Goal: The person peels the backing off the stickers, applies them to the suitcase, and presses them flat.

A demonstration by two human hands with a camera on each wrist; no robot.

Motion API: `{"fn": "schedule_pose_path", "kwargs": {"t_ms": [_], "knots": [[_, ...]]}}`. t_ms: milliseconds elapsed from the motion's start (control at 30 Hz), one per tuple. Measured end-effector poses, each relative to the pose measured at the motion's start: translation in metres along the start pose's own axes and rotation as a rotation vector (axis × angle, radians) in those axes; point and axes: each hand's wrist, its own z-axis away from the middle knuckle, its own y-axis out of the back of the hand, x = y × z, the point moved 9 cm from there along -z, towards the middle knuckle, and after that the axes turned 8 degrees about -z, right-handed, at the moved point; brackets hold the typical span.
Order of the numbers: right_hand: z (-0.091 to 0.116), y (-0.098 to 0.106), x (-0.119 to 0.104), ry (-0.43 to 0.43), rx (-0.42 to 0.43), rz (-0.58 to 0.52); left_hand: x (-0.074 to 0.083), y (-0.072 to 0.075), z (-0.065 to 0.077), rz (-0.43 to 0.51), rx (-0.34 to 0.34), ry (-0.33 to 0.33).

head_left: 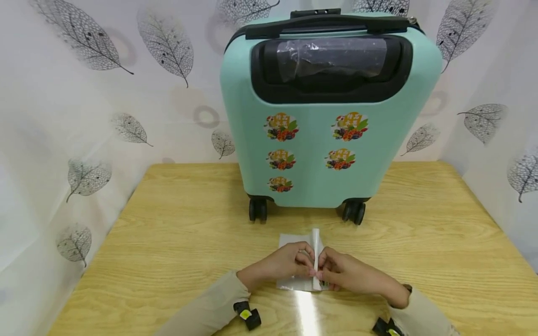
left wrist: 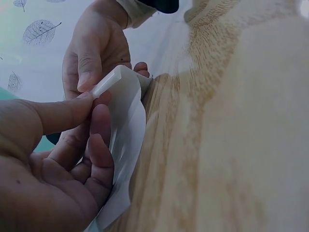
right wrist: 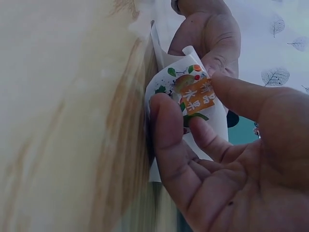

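A white sticker sheet (head_left: 287, 240) lies low over the table in the head view, with a narrow fold (head_left: 316, 240) standing along its right side. My left hand (head_left: 292, 262) pinches the fold from the left between thumb and fingers. From the right, my right hand (head_left: 352, 274) pinches the same fold, the two thumbs close together. In the left wrist view the blank white backing (left wrist: 128, 116) curls over. A printed fruit sticker (right wrist: 190, 92) with orange and green shows on the sheet's other face, between the right hand's thumb and fingers.
Beyond the hands a mint-green suitcase (head_left: 311, 186) stands upright on black wheels (head_left: 258, 210) on the wooden table (head_left: 185, 224). Several round fruit stickers (head_left: 281, 127) are on its front, in two columns, the left one longer. Leaf-patterned cloth (head_left: 168, 116) hangs behind and at the sides.
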Motion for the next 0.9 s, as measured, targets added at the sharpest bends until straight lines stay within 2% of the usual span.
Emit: {"fn": "schedule_pose_path", "kwargs": {"t_ms": [233,467,700,900], "knots": [[0.001,0.001,-0.002,-0.005,-0.019,0.006,-0.005,0.002,0.001,0.031,0.029,0.057],[0.003,-0.002,-0.006,0.039,-0.057,0.035,-0.007,0.003,0.001,0.008,0.044,0.104],[0.007,-0.001,-0.006,0.040,-0.055,0.045,-0.011,0.004,0.001,0.001,0.048,0.115],[0.012,0.006,-0.009,0.040,-0.043,0.052,-0.011,0.008,0.003,-0.023,0.051,0.096]]}}
